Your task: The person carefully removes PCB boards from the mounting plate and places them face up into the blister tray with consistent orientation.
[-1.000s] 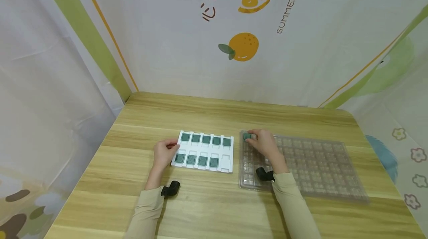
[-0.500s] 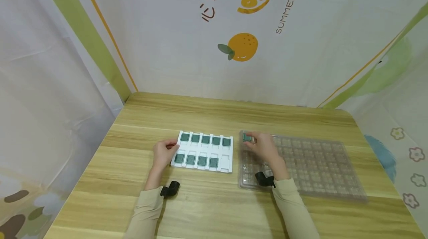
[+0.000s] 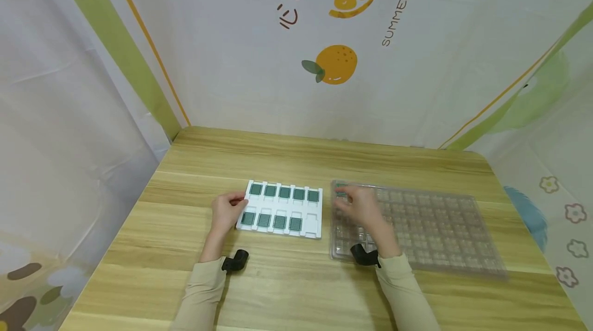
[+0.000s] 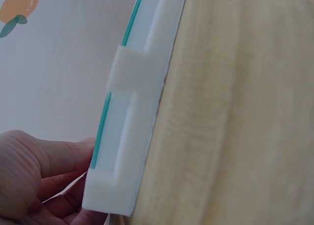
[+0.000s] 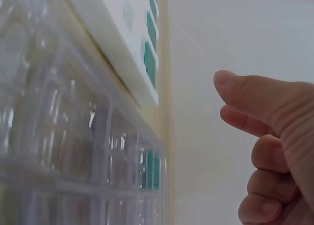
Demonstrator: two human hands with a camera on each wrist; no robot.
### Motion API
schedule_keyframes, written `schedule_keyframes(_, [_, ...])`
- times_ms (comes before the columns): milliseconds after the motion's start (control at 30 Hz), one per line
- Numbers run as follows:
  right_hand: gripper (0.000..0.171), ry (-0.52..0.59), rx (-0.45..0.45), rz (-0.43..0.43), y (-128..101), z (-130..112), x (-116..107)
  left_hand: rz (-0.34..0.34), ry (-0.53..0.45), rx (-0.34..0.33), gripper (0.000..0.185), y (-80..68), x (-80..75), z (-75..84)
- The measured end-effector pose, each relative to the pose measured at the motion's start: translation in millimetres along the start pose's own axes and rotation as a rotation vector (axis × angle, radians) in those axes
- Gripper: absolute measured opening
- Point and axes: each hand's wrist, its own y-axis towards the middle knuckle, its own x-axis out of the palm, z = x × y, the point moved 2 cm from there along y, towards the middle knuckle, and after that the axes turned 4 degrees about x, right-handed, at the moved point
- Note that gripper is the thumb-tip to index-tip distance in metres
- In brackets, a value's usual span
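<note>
A white tray [image 3: 314,222] lies left of centre with nine green chips [image 3: 284,192] in two rows; its near-right slot is bare. My left hand [image 3: 226,212] holds the tray's left edge, its fingers [image 4: 39,171] against the corner of the white tray [image 4: 137,112]. A clear plastic cell tray [image 3: 440,233] lies to the right. One green chip [image 3: 341,193] sits in its far-left corner cell. My right hand [image 3: 364,208] hovers just behind that chip, blurred and holding nothing. In the right wrist view the hand [image 5: 274,136] is loosely curled above the clear tray [image 5: 59,151] and the chip [image 5: 149,168].
Both trays lie on a wooden table [image 3: 287,279] with rounded far corners. Cloth walls with an orange print [image 3: 335,66] close in the back and both sides. Black camera mounts [image 3: 235,261] sit at both wrists.
My right hand has let go of the green chip in the clear tray's far-left corner cell and drawn back toward me. The left hand has stayed on the white tray.
</note>
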Motion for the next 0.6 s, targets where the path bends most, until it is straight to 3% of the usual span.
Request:
schedule_keyframes(367, [0.027, -0.018, 0.051, -0.073, -3.7, -15.3, 5.8, 0.010, 0.000, 0.007, 0.016, 0.2, 0.6, 1.1])
schedule_keyframes(600, [0.028, 0.009, 0.006, -0.089, -5.8, -25.0, 11.2, 0.015, -0.002, 0.009, 0.016, 0.2, 0.6, 1.3])
